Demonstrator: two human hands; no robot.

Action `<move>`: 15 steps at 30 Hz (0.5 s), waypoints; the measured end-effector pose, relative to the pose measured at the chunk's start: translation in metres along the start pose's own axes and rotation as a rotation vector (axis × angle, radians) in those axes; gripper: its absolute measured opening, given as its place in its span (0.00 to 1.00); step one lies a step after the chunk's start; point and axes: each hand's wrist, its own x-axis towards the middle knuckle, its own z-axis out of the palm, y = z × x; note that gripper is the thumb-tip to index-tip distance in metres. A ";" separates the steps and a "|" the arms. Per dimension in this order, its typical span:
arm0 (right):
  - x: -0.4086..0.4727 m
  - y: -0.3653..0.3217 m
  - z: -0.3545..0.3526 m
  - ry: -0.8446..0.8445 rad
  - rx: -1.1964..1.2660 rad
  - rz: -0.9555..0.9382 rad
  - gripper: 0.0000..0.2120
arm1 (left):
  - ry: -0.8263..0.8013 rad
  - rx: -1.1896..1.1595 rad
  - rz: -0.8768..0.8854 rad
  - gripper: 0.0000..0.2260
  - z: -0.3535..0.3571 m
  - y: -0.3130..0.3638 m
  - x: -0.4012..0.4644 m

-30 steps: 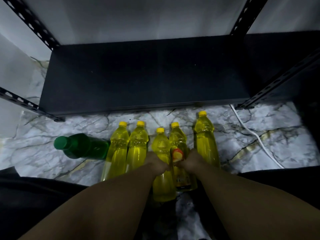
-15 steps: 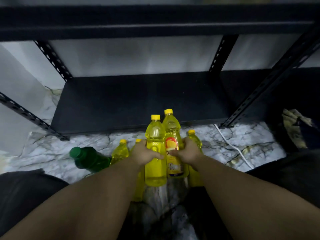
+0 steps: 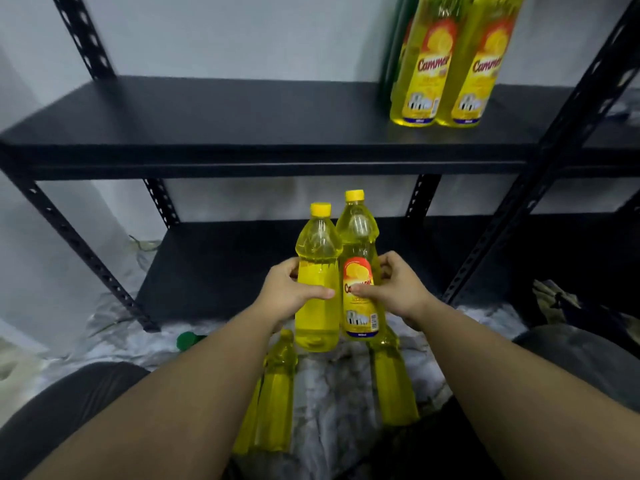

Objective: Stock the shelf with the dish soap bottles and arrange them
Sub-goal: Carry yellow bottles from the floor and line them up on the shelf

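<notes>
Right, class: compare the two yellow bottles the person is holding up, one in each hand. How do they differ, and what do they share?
The left hand grips a clear yellow plastic bottle showing no label from here; the right hand grips a yellow bottle with a red and yellow label facing the camera. The labelled bottle's cap sits higher in view and it tilts slightly. Both are upright, yellow-capped, held side by side below the black metal shelf.

A black metal shelf rack carries two labelled yellow bottles on its upper board at the right, while more yellow bottles and a green cap sit on the marbled floor.
</notes>
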 end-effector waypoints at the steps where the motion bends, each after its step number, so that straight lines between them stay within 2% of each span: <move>1: -0.001 -0.008 -0.003 0.006 0.013 -0.022 0.29 | 0.008 -0.007 0.022 0.35 -0.001 0.008 0.000; 10: -0.010 -0.073 -0.024 0.099 0.119 -0.273 0.33 | 0.081 -0.050 0.252 0.33 -0.005 0.084 0.002; 15: -0.010 -0.124 -0.040 0.162 0.146 -0.433 0.29 | 0.086 -0.050 0.376 0.31 -0.011 0.146 0.003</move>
